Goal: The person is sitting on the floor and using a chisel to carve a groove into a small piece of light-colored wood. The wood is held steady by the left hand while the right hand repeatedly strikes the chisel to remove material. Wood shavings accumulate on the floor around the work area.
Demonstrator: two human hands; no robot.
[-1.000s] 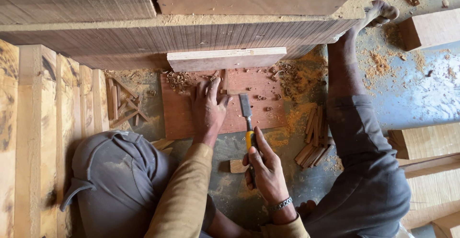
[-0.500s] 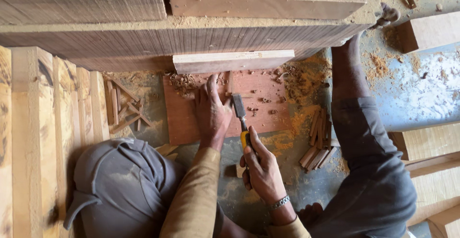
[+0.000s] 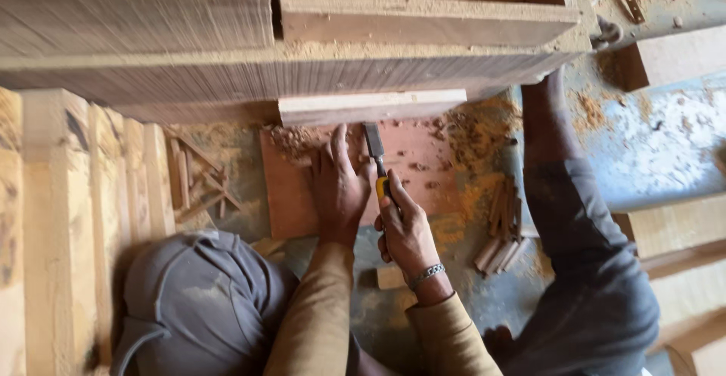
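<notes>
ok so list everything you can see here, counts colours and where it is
chisel: one, steel blade, yellow handle, over the board, in the right hand
reddish board: one, flat on the floor, shavings on it
pale wood strip: one, at the board's far edge
large timber frame: one, grey-brown, dusty, across the top
planks: several, pale, stacked at left
short sticks: a handful, brown, right of the board
small block: one, pale, near the right wrist
left hand: flat on the board
right hand: fingers wrapped round the chisel handle, bracelet on wrist
</notes>
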